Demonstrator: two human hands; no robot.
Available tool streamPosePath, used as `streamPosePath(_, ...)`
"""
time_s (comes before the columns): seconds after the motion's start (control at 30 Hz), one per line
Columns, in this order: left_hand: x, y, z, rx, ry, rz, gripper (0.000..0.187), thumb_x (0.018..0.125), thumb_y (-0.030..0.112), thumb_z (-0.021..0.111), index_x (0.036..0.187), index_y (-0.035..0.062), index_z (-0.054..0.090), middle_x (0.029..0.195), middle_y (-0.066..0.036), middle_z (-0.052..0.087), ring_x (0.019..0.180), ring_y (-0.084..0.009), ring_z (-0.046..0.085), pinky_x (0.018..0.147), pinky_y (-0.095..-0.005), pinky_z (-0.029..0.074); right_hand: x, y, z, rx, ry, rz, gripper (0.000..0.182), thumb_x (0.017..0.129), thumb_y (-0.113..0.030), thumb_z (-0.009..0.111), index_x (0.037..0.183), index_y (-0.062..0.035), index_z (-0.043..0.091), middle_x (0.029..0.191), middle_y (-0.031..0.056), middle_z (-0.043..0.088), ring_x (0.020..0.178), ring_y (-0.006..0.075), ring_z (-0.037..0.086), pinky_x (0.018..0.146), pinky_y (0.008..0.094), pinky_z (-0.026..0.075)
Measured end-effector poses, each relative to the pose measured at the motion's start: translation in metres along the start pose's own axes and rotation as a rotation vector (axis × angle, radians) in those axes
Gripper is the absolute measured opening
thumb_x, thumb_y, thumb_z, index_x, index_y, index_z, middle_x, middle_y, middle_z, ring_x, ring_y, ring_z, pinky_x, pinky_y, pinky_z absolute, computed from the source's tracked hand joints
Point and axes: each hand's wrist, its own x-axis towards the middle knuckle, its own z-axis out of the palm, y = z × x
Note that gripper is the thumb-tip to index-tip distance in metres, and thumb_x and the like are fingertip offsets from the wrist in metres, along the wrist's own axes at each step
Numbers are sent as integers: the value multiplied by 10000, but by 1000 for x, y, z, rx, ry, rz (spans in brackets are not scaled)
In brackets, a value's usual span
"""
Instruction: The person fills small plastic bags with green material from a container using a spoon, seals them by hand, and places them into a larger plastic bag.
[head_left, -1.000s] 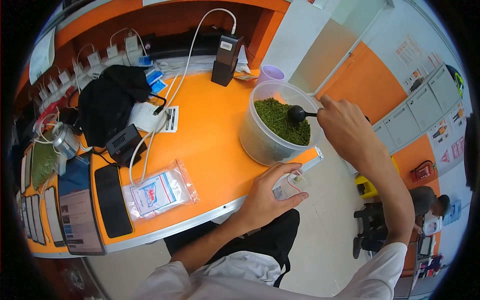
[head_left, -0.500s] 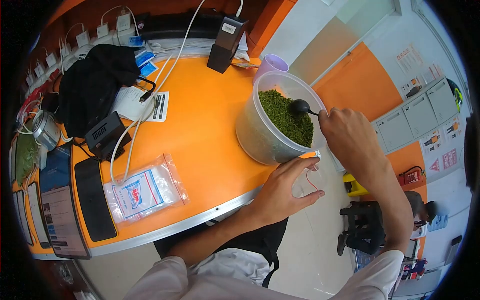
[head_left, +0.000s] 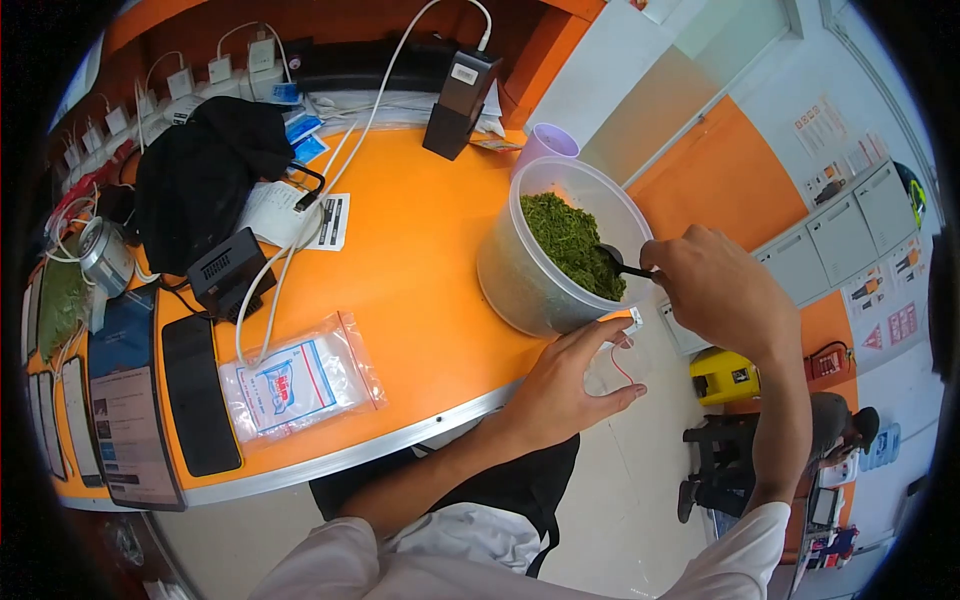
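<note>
My right hand (head_left: 715,285) is closed round the handle of a black scoop-like spoon (head_left: 618,262). The spoon's bowl is pushed into shredded green leaves (head_left: 562,235), partly sunk near their right side. They lie in a large translucent plastic tub (head_left: 510,285) at the table's right edge. Just below the tub, my left hand (head_left: 550,395) holds a small clear zip bag (head_left: 603,372) with a red line along its mouth. Thumb and fingers are spread, keeping the bag's mouth wide.
A pack of clear zip bags (head_left: 300,385) lies on the orange table (head_left: 410,260) beside a black phone (head_left: 200,395) and a tablet (head_left: 135,430). A white cable (head_left: 345,160) crosses the tabletop. Behind the tub stands a purple cup (head_left: 550,143). Another person (head_left: 825,425) sits at right.
The spoon has moved down and right through the leaves, and its bowl now sits deeper. My right hand has shifted slightly lower and right. My left hand keeps its hold on the bag.
</note>
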Motion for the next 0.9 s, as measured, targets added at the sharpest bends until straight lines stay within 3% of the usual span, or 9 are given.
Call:
streamPosePath(0.03,0,0,0,-3,-2,2,706,822,167,884,1417,5,539,1228,-182,694,1161,-293,677,1014,-409,510,2,0,-1,0,6,-5,189,899,21,633,1025,-4,771,885,196,715,856,372,702,801,466,552)
streamPosePath(0.1,0,1,0,2,-7,6,705,822,171,885,1413,1,539,1226,-183,693,1160,-293,677,1011,-410,511,7,-1,-3,46,-131,80,276,865,16,619,1100,-19,759,1042,206,696,1061,352,656,924,440,537)
streamPosePath(0.23,0,5,-2,8,-22,-28,699,818,186,891,1395,-15,549,1230,-182,689,1162,-287,672,1000,-404,517,21,16,7,179,-83,54,289,872,10,622,1113,-29,776,991,193,710,1056,338,650,900,429,533)
streamPosePath(0.4,-3,8,-8,46,-46,-54,698,817,195,897,1388,-24,561,1229,-179,688,1155,-279,670,995,-392,521,21,30,-5,351,-154,45,201,887,1,640,1009,9,799,848,175,745,802,315,680,759,407,542)
streamPosePath(0.53,-8,11,-13,53,-44,-92,691,820,194,898,1383,-28,566,1236,-175,689,1163,-260,667,998,-391,525,16,35,-3,365,-134,-3,205,890,2,651,1029,5,801,842,172,751,710,320,674,726,391,551)
streamPosePath(0.6,-10,16,-17,79,-51,-109,687,822,192,897,1382,-30,566,1239,-175,689,1169,-253,665,995,-389,529,15,40,4,376,-23,-150,202,899,-15,660,1038,-22,806,642,113,645,602,208,625,601,368,494)
streamPosePath(0.7,-13,21,-22,141,-45,-67,688,823,184,896,1388,-25,563,1236,-176,690,1178,-255,663,990,-379,535,14,41,0,475,-18,-139,200,908,-25,668,1053,-28,806,646,114,652,607,208,631,604,371,497)
streamPosePath(0.8,-15,23,-23,144,-49,-107,686,823,169,893,1394,-18,562,1246,-170,687,1187,-250,658,996,-370,534,21,37,9,423,33,-243,201,917,-34,669,1064,-29,806,676,118,670,622,199,644,621,360,512)
streamPosePath(0.9,-17,25,-25,88,-41,-169,676,821,150,889,1394,-7,566,1260,-161,683,1199,-245,652,1012,-371,527,35,33,24,435,48,-215,208,921,-34,658,1068,-22,804,703,117,684,642,184,655,646,343,528)
